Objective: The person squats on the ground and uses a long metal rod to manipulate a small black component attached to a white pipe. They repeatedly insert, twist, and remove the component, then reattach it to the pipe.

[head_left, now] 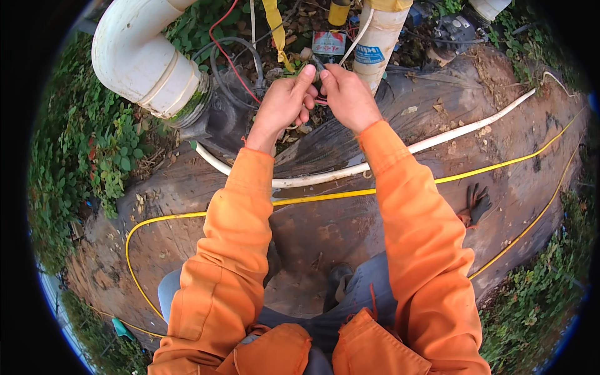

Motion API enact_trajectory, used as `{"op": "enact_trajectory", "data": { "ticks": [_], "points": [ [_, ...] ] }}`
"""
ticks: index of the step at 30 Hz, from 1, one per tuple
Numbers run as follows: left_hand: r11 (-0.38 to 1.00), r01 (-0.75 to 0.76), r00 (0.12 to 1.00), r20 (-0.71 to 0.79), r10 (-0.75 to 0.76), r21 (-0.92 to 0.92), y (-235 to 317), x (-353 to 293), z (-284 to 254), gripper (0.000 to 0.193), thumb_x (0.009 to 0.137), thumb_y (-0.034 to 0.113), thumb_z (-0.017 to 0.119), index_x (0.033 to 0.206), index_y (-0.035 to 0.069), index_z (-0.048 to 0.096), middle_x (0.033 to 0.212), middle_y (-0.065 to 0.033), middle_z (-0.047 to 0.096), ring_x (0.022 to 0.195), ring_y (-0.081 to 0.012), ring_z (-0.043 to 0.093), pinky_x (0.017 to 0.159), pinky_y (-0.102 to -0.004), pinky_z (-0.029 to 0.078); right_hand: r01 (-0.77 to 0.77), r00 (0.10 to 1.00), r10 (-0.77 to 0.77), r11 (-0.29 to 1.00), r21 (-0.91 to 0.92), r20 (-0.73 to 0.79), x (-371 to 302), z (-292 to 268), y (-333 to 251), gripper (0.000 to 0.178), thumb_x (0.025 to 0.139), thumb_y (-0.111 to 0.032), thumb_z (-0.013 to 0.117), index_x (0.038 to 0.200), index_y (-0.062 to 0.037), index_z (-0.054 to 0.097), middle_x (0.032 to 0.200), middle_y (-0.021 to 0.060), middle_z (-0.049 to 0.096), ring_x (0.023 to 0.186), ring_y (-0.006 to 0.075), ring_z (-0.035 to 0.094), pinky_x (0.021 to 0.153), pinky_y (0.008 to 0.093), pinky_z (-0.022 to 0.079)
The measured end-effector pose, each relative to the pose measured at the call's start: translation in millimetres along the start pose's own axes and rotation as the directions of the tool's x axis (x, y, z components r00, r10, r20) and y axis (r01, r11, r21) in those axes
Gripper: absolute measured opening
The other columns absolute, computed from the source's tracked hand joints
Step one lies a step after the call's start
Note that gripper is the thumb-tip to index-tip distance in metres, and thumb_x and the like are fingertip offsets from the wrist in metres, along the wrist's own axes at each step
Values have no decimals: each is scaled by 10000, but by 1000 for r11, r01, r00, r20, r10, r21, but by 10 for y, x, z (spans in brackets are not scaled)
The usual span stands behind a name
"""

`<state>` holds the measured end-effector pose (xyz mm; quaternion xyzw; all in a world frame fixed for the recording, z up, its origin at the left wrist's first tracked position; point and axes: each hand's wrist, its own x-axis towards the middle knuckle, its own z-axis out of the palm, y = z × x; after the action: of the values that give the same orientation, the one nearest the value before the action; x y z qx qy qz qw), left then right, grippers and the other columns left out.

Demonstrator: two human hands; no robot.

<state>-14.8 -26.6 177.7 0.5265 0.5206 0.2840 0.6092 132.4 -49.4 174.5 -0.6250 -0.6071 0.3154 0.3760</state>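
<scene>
Both my arms, in orange sleeves, reach forward and meet at a short black cable piece (319, 63) that looks wrapped. My left hand (281, 105) pinches it from the left between thumb and forefinger, the other fingers curled. From the other side, my right hand (349, 97) grips it with the thumb on top and fingers folded beneath. The fingers hide most of what they hold. A thin red wire (220, 47) drops from above toward my left hand, beside a looped dark grey cable (217, 69). A yellow strap (274, 28) hangs just beyond.
A large white pipe elbow (128, 62) stands at the left, a white upright pipe (379, 37) at the right. Past my hands sits a red-and-white box (329, 44). A white hose (331, 177) and yellow hose (331, 197) cross the muddy sheet; a dark glove (478, 204) lies right.
</scene>
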Motion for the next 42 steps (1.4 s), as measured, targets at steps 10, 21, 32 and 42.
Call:
{"op": "enact_trajectory", "data": {
  "ticks": [10,21,32,42],
  "points": [
    [985,-112,987,-130,95,-130,-80,34,170,437,968,420,539,742,47,544,628,45,447,527,-57,382,464,-233,289,69,995,-71,997,-30,-65,-7,-55,-19,246,968,-229,501,928,-3,589,755,195,630,737,391,609,659,454,466],
    [953,102,995,11,-103,-286,170,36,339,488,983,524,441,764,89,472,610,35,388,445,-59,325,388,-220,223,67,983,-88,989,-130,-163,-18,-220,-76,235,941,-213,523,889,6,592,835,246,643,819,444,610,723,505,489],
    [883,79,959,-208,-195,-463,194,111,589,390,982,420,463,744,118,529,586,54,438,435,-68,314,400,-243,221,94,971,-122,985,-141,-204,-28,-138,-81,225,923,-189,539,857,18,596,800,246,646,796,426,628,728,481,509],
    [934,-337,918,-262,297,-121,-147,209,456,430,1009,356,459,789,5,570,694,-12,565,615,-79,488,521,-272,401,-174,984,154,941,292,89,61,-186,-19,286,934,-258,500,937,-16,652,842,218,665,832,426,629,745,449,495]
  ]
}}
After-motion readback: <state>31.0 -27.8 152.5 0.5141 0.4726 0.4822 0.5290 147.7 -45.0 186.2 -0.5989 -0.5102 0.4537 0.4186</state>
